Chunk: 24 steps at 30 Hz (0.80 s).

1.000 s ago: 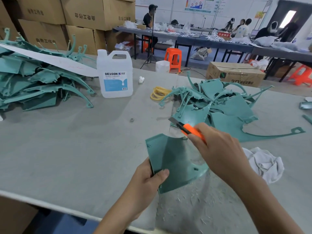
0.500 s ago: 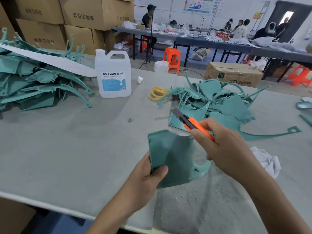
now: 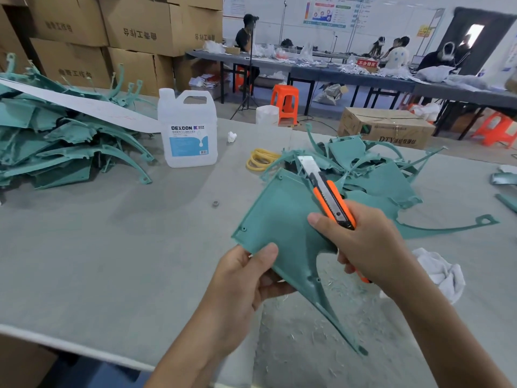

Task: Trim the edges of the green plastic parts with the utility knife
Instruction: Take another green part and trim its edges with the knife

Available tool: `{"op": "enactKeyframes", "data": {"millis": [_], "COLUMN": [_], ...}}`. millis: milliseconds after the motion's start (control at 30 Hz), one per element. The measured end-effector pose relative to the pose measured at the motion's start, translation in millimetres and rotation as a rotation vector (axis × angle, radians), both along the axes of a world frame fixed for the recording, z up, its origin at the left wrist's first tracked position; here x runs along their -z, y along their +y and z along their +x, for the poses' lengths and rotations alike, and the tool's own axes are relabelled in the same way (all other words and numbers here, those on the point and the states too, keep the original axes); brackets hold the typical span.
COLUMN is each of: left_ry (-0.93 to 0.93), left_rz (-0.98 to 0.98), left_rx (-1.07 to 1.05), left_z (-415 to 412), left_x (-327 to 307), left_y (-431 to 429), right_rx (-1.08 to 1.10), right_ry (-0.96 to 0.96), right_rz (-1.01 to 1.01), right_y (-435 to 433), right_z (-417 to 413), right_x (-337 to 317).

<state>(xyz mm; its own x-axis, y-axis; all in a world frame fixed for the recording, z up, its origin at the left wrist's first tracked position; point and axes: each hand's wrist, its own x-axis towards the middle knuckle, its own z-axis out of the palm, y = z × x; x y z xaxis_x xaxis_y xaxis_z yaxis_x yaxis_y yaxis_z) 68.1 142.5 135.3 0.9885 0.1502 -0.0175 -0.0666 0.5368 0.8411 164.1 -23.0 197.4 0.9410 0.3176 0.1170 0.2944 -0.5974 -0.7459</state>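
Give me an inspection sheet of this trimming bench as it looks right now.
Surface: grey table, plastic shavings near the front edge.
Job's things: green part held above the table; utility knife, blade extended, lying across the part's far edge; left pile and right pile of green parts.
Clutter: DEXCON jug, yellow bands, white rag.
Hands: left hand grips the part's near corner; right hand grips the knife.
Cables: nothing seen on the table.
Surroundings: cardboard boxes, orange stool, people at long tables.
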Motion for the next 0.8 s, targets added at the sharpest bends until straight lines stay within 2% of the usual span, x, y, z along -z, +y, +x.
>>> {"op": "enactKeyframes", "data": {"millis": [133, 200, 333, 400, 800], "left_ry": [0.069, 0.088, 0.102, 0.122, 0.127], "left_rz": [-0.048, -0.05, -0.025, -0.027, -0.041], "left_rx": [-0.032, -0.026, -0.03, -0.034, -0.02], "left_z": [0.7, 0.1, 0.2, 0.4, -1.1], "left_x": [3.0, 5.2, 7.6, 7.2, 8.4], "left_y": [-16.5, -24.4, -33.2, -35.1, -33.0], "right_rx": [-0.038, -0.127, -0.384, -0.452, -0.502], "right_ry": [-0.355, -0.43, -0.356, -0.338, -0.286], "right_rz": [-0.27, -0.388, -0.669, -0.746, -0.751], "right_y": [-3.7, -1.8, 6.4, 7.7, 4.9], "right_z": [-11.4, -20.9, -29.6, -27.2, -12.9], "right_x": [-12.9, -21.0, -31.9, -33.1, -25.1]}}
